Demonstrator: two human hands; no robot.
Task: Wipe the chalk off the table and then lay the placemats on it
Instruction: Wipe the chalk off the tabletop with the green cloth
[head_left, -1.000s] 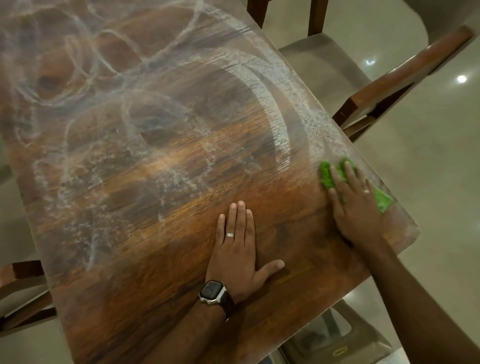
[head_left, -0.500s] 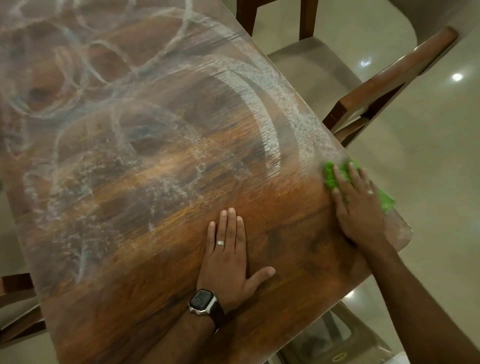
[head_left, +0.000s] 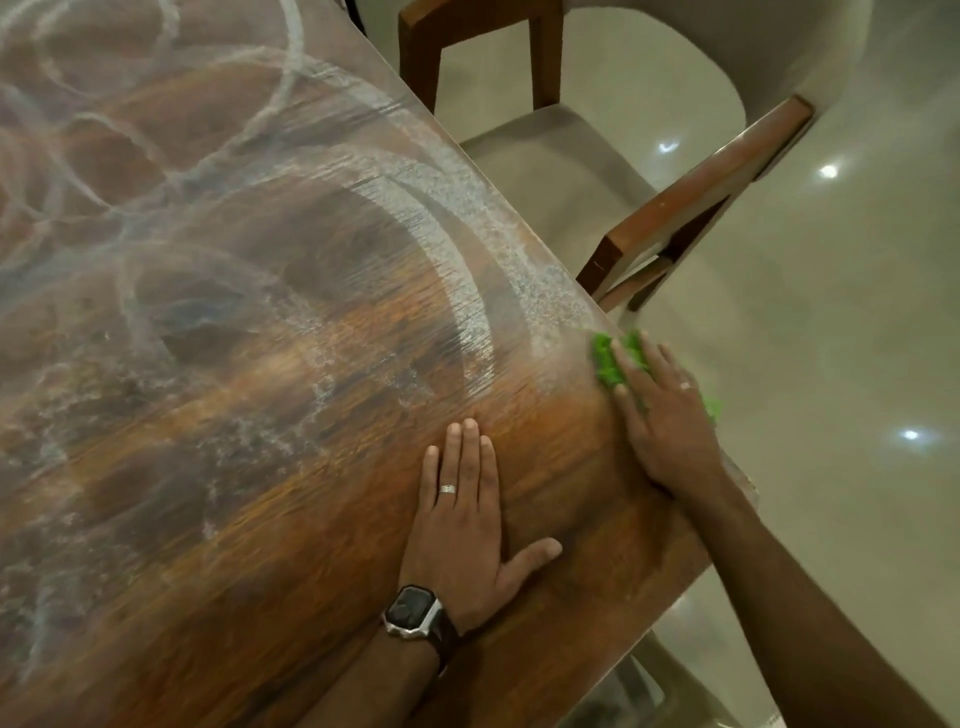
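The dark wooden table (head_left: 291, 519) is covered with white chalk loops and smears (head_left: 457, 270) over its far and left parts; the near right area is wiped to bare wood. My right hand (head_left: 665, 415) presses flat on a green cloth (head_left: 605, 358) at the table's right edge, beside the chalk band. The cloth shows only at my fingertips and at the edge by my little finger. My left hand (head_left: 462, 525) rests flat on the wiped wood, fingers together, with a ring and a wristwatch. No placemats are in view.
A wooden chair (head_left: 691, 208) with a beige seat stands close against the table's right edge, just beyond the cloth. Glossy beige floor (head_left: 831, 364) lies to the right. A pale object shows under the table's near corner at the bottom.
My right hand has slid the green cloth a little farther along the right edge toward the chalk band. My left hand stays flat in the same spot on the table.
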